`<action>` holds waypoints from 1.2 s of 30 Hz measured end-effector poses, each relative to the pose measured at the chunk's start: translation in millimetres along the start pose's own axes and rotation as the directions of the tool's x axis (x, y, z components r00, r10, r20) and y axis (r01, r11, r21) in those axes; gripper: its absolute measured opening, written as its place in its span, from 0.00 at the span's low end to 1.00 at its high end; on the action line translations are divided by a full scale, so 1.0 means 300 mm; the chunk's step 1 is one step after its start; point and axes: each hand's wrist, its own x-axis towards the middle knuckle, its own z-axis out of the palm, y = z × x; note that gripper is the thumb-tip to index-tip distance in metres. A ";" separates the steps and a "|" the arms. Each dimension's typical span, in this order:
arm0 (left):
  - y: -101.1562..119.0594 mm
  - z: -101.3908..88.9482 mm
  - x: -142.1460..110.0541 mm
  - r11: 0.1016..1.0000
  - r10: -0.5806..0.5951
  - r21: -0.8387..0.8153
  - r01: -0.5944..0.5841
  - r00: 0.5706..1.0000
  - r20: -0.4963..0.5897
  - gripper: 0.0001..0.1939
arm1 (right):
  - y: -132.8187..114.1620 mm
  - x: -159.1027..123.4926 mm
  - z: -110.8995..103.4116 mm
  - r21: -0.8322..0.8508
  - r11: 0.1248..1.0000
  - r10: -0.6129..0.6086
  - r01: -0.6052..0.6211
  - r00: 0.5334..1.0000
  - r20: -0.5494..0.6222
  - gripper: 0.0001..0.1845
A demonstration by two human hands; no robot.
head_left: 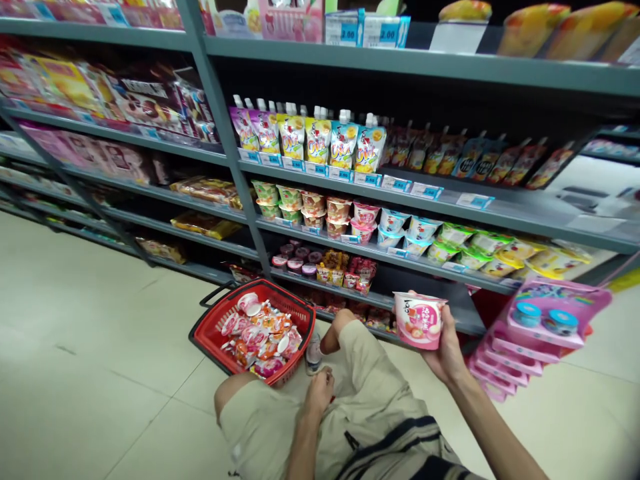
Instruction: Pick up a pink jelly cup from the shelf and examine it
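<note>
Pink strawberry-print cup (419, 322), white lid

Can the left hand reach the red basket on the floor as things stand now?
Probably yes. The left hand rests low by the knee, right beside the red basket, whose open top shows nothing covering it. Only a small bottle stands between them, and the hand holds nothing.

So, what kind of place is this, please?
Most likely a small grocery or convenience store. Grey shelves carry packaged snacks with price tags, a red shopping basket sits on the floor, and the right hand holds a pink cup.
</note>
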 end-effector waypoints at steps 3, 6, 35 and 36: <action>-0.008 -0.002 0.000 1.000 0.003 -0.010 -0.002 1.000 0.021 0.19 | 0.025 0.024 0.012 -0.048 0.999 0.007 -0.011 0.996 -0.086 0.70; -0.007 -0.014 0.004 1.000 0.005 -0.020 -0.004 0.999 0.044 0.19 | 0.051 0.063 0.024 -0.052 0.999 -0.003 -0.007 0.982 -0.189 0.75; -0.054 0.000 0.000 0.989 -0.045 0.142 0.051 0.998 -0.045 0.20 | -0.125 -0.010 -0.181 0.183 0.982 0.034 -0.048 0.996 0.083 0.43; -0.055 -0.001 0.000 0.988 -0.053 0.146 0.057 0.998 -0.032 0.20 | -0.124 -0.009 -0.184 0.185 0.982 0.033 -0.047 0.996 0.080 0.46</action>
